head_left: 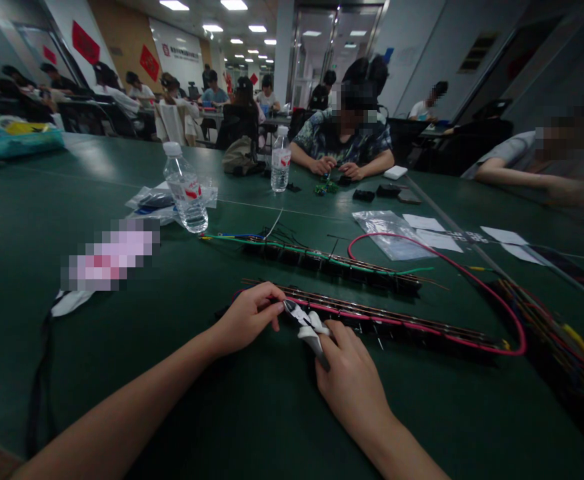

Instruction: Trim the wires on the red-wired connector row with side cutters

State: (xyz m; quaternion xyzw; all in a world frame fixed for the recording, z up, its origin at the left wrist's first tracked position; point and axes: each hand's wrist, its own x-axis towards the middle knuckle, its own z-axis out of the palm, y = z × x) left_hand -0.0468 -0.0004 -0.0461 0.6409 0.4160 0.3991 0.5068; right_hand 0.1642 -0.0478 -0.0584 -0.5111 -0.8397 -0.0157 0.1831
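My right hand (349, 363) grips a pair of cutting pliers (315, 337) by their white and grey handles. The jaws point up and to the left, against the near long black strip (412, 327), which carries copper-coloured rods and a red wire. At the tip of the jaws, my left hand (252, 313) is closed, thumb and fingers pinched together at the strip; what lies between them is too small to make out. White zip-tie tails stick out of this strip. Behind it lies a second black strip (332, 263) with a green wire and several dark tie tails.
Two water bottles (187, 190) (281, 160) stand beyond the strips. A clear plastic bag (392, 233) and papers lie to the back right. More wired strips (547, 333) lie at right, a phone (572, 270) behind. A co-worker (345, 140) handles small parts across the table.
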